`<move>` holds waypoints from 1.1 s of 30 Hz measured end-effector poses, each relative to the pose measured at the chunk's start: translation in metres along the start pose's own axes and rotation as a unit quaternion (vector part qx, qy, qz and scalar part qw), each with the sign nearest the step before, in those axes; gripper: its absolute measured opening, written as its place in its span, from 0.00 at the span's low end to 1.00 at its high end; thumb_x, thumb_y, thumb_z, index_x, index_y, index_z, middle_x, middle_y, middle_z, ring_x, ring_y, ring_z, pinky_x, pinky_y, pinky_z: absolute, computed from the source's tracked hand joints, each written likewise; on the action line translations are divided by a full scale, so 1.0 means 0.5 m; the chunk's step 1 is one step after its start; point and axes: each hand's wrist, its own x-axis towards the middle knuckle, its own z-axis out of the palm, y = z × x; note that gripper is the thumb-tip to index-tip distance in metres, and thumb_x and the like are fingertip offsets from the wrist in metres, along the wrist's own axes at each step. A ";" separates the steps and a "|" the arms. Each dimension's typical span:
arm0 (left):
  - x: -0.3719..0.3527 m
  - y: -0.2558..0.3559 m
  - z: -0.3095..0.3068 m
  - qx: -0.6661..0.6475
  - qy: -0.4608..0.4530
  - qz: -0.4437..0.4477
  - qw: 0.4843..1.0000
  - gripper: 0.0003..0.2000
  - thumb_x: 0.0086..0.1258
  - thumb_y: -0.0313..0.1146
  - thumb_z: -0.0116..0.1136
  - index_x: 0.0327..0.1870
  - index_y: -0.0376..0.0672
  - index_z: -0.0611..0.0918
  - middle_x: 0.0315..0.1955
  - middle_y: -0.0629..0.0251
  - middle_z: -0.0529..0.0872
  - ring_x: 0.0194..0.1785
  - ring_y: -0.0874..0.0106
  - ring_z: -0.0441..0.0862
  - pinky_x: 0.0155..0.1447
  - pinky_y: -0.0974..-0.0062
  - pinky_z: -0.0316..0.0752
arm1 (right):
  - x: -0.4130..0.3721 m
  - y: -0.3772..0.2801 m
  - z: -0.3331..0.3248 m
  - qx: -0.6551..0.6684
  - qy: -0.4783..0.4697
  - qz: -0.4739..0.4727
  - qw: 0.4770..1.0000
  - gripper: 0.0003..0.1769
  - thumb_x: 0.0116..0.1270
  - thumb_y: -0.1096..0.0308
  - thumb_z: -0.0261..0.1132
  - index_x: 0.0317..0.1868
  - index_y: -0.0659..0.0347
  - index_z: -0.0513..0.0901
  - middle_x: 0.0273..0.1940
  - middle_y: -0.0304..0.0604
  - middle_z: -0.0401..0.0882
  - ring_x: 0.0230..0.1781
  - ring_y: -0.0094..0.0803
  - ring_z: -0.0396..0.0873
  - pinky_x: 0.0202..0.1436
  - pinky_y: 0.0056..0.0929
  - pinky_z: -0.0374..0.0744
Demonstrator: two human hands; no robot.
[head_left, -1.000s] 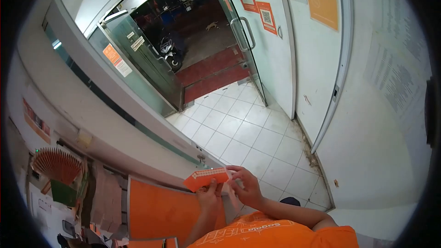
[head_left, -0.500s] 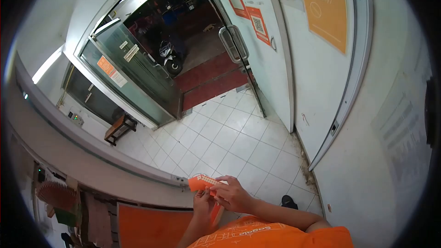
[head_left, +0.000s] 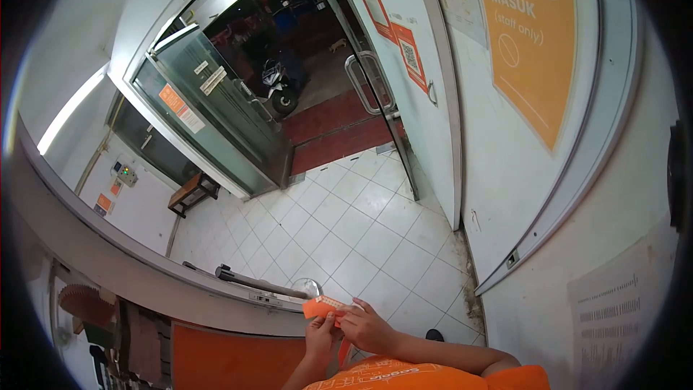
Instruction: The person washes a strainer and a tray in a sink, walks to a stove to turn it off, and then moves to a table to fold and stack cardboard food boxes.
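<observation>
An orange piece with a cream dotted band (head_left: 324, 306) is held up in front of my body. I cannot make out exactly what kind of thing it is. My left hand (head_left: 320, 334) pinches it from below, the thumb against its lower edge. Fingers of my right hand (head_left: 367, 330) close on its right end, with one finger lifted off. An orange strip (head_left: 344, 352) hangs below, between my wrists.
Beyond a white-tiled floor (head_left: 354, 238), a glass door (head_left: 216, 108) stands open to a parked motorbike (head_left: 278, 87). A dark bar (head_left: 263, 282) with a round plate (head_left: 307, 288) lies just past my hands. A wooden bench (head_left: 193, 193) is left. An orange panel (head_left: 231, 361) is below left.
My view has shifted, bringing the dark bar into sight. Both hands still hold the orange piece; the right fingers have moved closer around its end, covering more of the dotted band.
</observation>
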 end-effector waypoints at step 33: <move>-0.485 -0.285 -0.486 0.292 0.146 0.108 0.939 0.23 0.75 0.32 0.62 0.67 0.45 0.68 0.46 0.55 0.84 0.42 0.68 0.83 0.43 0.69 0.80 | -0.015 -0.316 0.294 0.357 -0.485 0.009 0.799 0.16 0.70 0.58 0.68 0.48 0.60 0.76 0.42 0.49 0.84 0.44 0.37 0.83 0.47 0.36 0.79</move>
